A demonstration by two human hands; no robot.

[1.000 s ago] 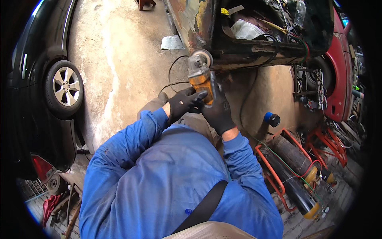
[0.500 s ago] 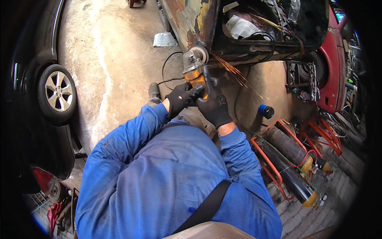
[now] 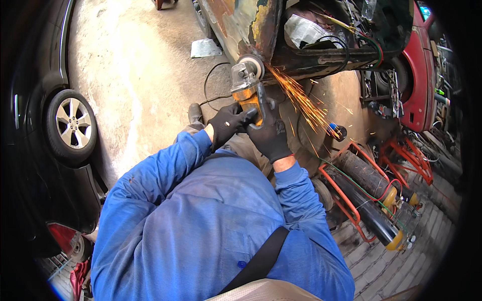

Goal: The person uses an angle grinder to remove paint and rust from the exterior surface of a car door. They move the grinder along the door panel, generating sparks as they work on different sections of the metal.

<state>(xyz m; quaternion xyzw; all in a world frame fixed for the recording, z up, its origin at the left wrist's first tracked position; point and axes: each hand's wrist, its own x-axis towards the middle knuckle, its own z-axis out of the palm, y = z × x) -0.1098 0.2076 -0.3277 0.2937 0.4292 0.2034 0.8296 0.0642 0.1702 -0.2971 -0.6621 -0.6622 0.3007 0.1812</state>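
On my left stood a black car [image 3: 31, 150] with a silver-spoked wheel [image 3: 74, 124]. A pale sheet [image 3: 206, 48] lay on the floor [image 3: 125, 70], near a looped dark cable [image 3: 206, 86]. My gloved left hand [image 3: 227, 123] was wrapped around the yellow grinder [image 3: 246, 96], its disc [image 3: 255, 63] against the lower corner of a paint-worn car body [image 3: 241, 25]. My right hand [image 3: 270, 133] gripped the grinder's other side; the glove [image 3: 274, 145] bore a faint mark [image 3: 280, 126], too small to read. Sparks [image 3: 299, 99] streamed rightward over a blue-and-black round object [image 3: 340, 133], with gas cylinders [image 3: 370, 213] and a red car [image 3: 420, 75] farther right.
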